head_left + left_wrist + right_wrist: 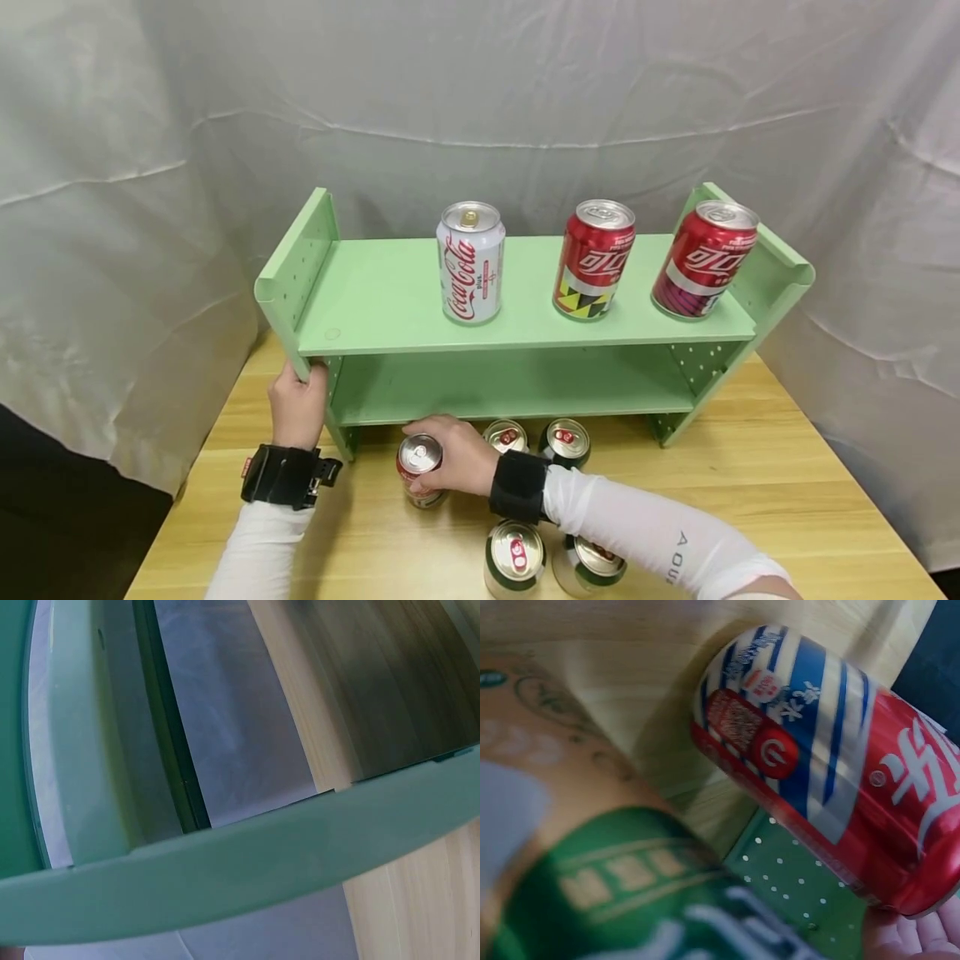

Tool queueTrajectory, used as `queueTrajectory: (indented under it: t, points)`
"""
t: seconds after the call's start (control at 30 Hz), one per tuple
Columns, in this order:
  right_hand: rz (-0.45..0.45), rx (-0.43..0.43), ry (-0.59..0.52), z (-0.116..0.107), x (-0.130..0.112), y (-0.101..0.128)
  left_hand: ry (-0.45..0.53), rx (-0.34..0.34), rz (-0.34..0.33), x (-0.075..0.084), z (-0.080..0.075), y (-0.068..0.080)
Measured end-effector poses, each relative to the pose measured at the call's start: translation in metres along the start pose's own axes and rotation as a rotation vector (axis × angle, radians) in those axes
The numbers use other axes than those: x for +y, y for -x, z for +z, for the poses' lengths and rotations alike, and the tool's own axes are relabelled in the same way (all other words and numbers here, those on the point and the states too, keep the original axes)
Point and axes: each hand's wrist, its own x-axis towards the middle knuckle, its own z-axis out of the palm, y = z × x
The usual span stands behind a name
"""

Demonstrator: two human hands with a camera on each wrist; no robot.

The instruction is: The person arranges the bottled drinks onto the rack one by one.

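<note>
A light green two-tier shelf (390,292) stands on a wooden table (750,483). My left hand (298,402) grips the front edge of its left side panel (294,275). My right hand (450,457) holds a red can (417,456) upright on the table, just in front of the shelf's lower left opening. In the right wrist view the same red can (840,780) shows blue and white stripes, with my fingertips (922,937) under it. On the top board stand a white Coca-Cola can (470,262) and two red cans (595,258) (705,258).
Two green cans (504,435) (566,440) stand right of my right hand, two more (515,558) (592,562) nearer me under my forearm. A blurred green can (630,900) fills the right wrist view's foreground. White cloth (112,208) hangs behind and beside the table.
</note>
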Motion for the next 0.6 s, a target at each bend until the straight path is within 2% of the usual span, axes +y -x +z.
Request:
queueTrajectory:
  t: [0.27, 0.43, 0.6]
  points:
    - [-0.105, -0.016, -0.041, 0.010, 0.007, 0.000, -0.004, 0.015, -0.013, -0.001, -0.002, 0.000]
    - [-0.082, -0.052, -0.008, 0.019, 0.011, -0.001, -0.004, 0.008, -0.019, 0.000, -0.002, 0.002]
    - [-0.071, -0.031, -0.007, 0.023, 0.012, -0.001, -0.004, 0.006, -0.004, 0.001, -0.001, 0.002]
